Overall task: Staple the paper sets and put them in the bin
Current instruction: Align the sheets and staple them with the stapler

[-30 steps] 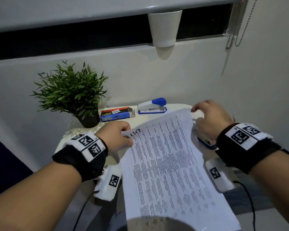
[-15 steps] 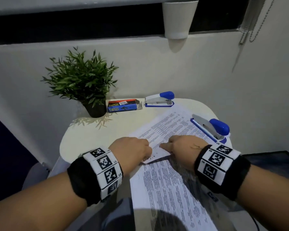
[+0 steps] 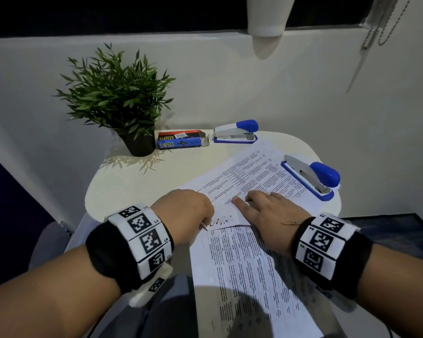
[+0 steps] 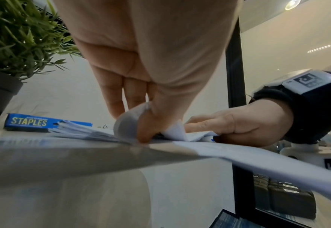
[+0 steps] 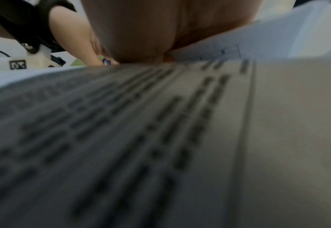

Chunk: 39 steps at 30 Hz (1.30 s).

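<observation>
A stack of printed paper sheets (image 3: pixel 252 174) lies on the small white table (image 3: pixel 122 189). A second printed set (image 3: pixel 249 272) overhangs the near table edge toward me. My left hand (image 3: pixel 202 212) pinches the near corner of the stack; in the left wrist view its thumb and fingers (image 4: pixel 141 123) curl a sheet corner (image 4: pixel 125 123) upward. To the right of that corner, my right hand (image 3: pixel 257 206) presses flat on the papers with straight fingers. One blue and white stapler (image 3: pixel 310 176) rests on the stack's right edge. Another stapler (image 3: pixel 236 132) sits at the back.
A potted green plant (image 3: pixel 117 98) and a box of staples (image 3: pixel 180 140) stand at the back left of the table. A white cup-shaped container (image 3: pixel 266 15) hangs on the wall rail above. Wall lies behind and to the right.
A second ago both hands held a paper set raised in the air. It has since come down, and both hands have dropped to the stack's near corner.
</observation>
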{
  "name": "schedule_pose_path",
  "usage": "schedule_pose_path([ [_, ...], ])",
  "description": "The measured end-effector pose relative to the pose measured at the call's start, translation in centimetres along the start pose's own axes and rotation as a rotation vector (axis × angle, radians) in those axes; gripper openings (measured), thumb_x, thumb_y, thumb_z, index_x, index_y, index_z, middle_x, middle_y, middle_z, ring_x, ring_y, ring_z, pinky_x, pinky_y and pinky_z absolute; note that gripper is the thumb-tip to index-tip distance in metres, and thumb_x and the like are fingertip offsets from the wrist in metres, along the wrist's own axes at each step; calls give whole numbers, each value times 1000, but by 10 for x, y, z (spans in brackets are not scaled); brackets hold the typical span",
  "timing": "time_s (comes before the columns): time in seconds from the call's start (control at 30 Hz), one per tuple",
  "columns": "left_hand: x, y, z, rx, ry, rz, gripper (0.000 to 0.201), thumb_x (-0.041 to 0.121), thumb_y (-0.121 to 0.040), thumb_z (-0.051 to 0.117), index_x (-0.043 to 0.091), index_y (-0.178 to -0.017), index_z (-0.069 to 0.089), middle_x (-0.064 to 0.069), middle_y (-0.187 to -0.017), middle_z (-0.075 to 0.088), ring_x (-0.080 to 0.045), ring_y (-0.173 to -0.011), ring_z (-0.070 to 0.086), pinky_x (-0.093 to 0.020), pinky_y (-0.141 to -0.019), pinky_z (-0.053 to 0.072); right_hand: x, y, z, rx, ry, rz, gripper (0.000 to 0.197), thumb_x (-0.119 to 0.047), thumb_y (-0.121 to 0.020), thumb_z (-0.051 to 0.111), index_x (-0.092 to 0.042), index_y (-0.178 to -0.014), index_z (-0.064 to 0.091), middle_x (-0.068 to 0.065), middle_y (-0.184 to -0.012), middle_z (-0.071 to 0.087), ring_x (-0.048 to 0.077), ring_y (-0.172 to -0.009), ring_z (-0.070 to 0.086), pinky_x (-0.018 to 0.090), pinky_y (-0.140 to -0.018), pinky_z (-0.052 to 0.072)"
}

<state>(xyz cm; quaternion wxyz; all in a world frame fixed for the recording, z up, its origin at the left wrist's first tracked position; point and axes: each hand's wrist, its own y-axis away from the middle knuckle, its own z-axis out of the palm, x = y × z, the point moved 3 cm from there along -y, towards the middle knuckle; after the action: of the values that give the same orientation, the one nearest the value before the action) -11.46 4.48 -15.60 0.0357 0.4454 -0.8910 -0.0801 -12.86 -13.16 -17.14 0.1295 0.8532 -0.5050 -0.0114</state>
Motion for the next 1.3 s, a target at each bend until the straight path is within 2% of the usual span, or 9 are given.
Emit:
schedule_pose_path([
  [0.27,0,5,7,54,44,-38,23,15,-86,53,29,-102,61,14,-120,59,-11,-110,56,-31,-86,47,5,11,0,33,-105,-100,93,3,-89,41,-62,-139,-3,5,-152,10,30,-142,13,38,-117,11],
  [0.43,1,4,7,71,63,-75,25,10,-83,52,28,-99,61,13,-118,60,-10,-110,55,-28,-86,46,10,12,8,72,-150,-154,94,12,-87,39,-57,-141,5,3,-158,8,28,-146,4,27,-109,1],
  [0.57,7,6,4,82,26,-75,43,7,-85,48,35,-119,50,9,-110,58,-18,-100,57,-33,-78,49,12,6,17,207,-99,-179,107,21,-51,68,-38,-137,45,26,-130,53,51,-121,48,51,-96,20],
  [0.67,16,5,2,47,-85,-7,57,6,-88,39,42,-133,38,6,-117,54,-22,-103,56,-32,-85,44,17,0,32,290,-169,-182,105,20,-41,75,-38,-126,53,23,-119,63,49,-110,58,55,-90,27],
  [0.8,23,4,1,3,-230,28,59,9,-92,34,41,-141,30,5,-123,49,-21,-108,52,-30,-87,31,17,8,11,354,-312,-173,43,-15,-72,57,-26,-112,68,14,-118,66,38,-111,61,64,-90,43],
  [0.9,26,5,0,-11,-244,15,58,10,-94,32,40,-143,27,3,-126,47,-24,-107,51,-29,-81,30,31,18,-20,422,-494,-54,45,-39,-77,48,-24,-114,68,4,-125,63,28,-127,50,51,-104,39],
  [1.0,29,6,-1,-19,-242,-15,58,9,-94,32,38,-144,28,1,-130,45,-27,-108,51,-30,-78,33,58,19,-55,589,-465,133,49,-50,-79,51,-21,-114,67,4,-123,62,26,-121,52,39,-101,37],
  [1.17,26,4,2,-19,-176,-84,48,16,-94,39,43,-135,40,5,-122,49,-26,-104,53,-29,-71,32,112,2,-63,40,-214,637,57,-55,-90,49,-11,-127,55,12,-132,55,30,-116,52,34,-94,41],
  [1.3,29,0,-13,92,-73,-126,36,17,-87,47,35,-118,50,7,-110,58,-21,-95,57,-29,-74,38,127,-10,-38,-117,-212,652,45,-49,-82,67,-5,-76,57,10,-76,61,24,-66,54,28,-61,41],
])
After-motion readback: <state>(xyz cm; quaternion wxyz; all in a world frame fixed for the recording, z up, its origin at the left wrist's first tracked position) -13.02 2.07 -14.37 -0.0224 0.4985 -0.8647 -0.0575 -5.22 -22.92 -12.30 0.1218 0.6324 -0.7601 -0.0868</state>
